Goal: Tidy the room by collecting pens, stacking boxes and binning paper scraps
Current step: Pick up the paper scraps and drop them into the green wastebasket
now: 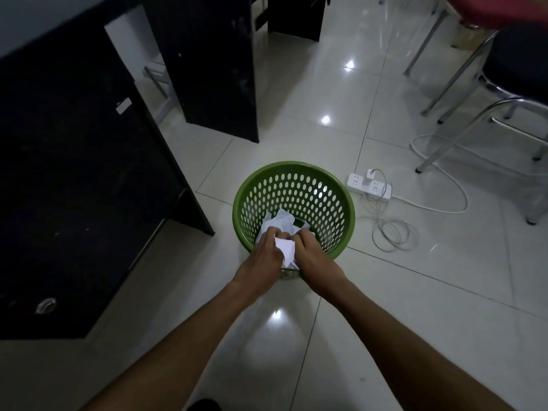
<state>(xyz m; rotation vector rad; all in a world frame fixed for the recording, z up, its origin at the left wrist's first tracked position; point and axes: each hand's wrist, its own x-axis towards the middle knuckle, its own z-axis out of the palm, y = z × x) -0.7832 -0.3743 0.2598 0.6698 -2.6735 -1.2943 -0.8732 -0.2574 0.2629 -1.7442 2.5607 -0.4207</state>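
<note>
Green basket (293, 167) sits on the floor (385, 292) near the dark desk (74, 173), and some paper scraps (281, 221) already lie in it. Your left hand (265, 256) and right hand (314, 256) both pinch one white paper (286, 249) right over its near rim. Drop it in and I think the paper job is nearly done. No pens or boxes show, so I cannot tell about those.
</note>
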